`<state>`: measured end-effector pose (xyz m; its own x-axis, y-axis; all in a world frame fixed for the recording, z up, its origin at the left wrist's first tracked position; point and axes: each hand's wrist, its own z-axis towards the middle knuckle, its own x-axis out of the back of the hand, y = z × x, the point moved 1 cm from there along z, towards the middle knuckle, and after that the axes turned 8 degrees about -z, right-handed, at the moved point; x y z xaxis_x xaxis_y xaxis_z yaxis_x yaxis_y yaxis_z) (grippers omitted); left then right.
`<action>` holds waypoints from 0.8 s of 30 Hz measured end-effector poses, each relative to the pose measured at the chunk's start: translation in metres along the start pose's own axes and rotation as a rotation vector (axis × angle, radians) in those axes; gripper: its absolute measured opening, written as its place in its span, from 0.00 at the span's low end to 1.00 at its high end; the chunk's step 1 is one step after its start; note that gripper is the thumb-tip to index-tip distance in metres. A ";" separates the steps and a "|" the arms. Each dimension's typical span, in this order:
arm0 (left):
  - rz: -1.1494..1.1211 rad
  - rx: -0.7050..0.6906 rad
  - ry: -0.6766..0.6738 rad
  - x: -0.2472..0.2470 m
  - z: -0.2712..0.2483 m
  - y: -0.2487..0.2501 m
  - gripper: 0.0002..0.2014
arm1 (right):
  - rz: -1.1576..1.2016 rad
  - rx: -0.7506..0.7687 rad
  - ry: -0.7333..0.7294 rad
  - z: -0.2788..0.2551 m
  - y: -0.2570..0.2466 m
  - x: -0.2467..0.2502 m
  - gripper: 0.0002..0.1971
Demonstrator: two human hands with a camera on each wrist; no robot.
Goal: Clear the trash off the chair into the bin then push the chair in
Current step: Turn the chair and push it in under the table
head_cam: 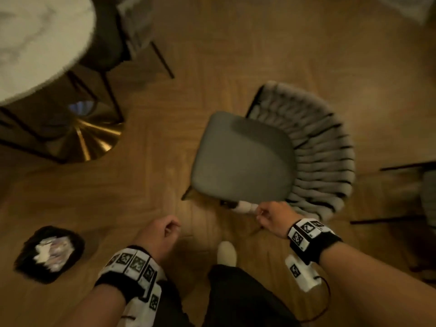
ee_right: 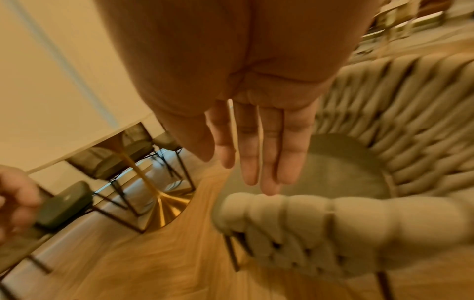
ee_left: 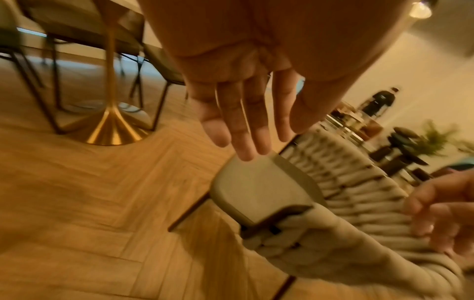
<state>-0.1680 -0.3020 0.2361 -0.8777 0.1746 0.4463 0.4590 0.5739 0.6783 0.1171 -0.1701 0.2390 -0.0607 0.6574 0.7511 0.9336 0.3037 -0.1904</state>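
Where the chair sits, head view: chair is right of centre on the wood floor, grey seat bare, woven back curving round the right side, well apart from the round marble worktop in the upper left
Bin, head view: black bin at lower left on the floor, pale crumpled trash inside it
Right hand, head view: right hand is right at the near end of the chair's woven rail, just below the seat's bottom edge; fingers look loosely bent here, too blurry to call contact
Left hand, head view: left hand hangs in the lower middle of the frame, fingers relaxed, nothing in it
Foot, head view: pale foot between the two arms

Left hand, left wrist view: fingers hang out loose and mostly straight, holding nothing, over the floor with the chair seat below them
Other hand, left wrist view: right hand shows at the right edge, beside the woven back, blurred
Gold base, left wrist view: gold pedestal at upper left

Right hand, right wrist view: fingers are stretched out straight, released, tips just above the rope-wrapped rail; can't tell if they touch it
Seat, right wrist view: bare, behind the fingers at centre right
Left hand, right wrist view: blurred at the left edge
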 end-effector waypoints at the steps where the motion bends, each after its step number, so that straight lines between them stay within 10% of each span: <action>1: 0.023 -0.026 -0.040 -0.016 0.006 0.017 0.04 | 0.009 -0.038 0.009 -0.009 0.026 0.003 0.09; 8: 0.088 -0.237 -0.228 -0.103 0.043 0.102 0.11 | 0.010 -0.249 0.018 -0.068 0.138 0.015 0.08; 15: -0.027 -0.278 -0.127 -0.148 0.064 0.141 0.05 | -0.099 -0.251 -0.058 -0.067 0.197 0.056 0.08; 24: -0.046 -0.035 -0.039 -0.287 0.112 0.198 0.09 | -0.462 0.201 -0.162 0.081 0.328 0.146 0.12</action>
<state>0.1591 -0.1493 0.1767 -0.9025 0.1795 0.3915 0.4216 0.5540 0.7179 0.3862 0.0815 0.2351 -0.5188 0.5168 0.6810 0.7113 0.7028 0.0086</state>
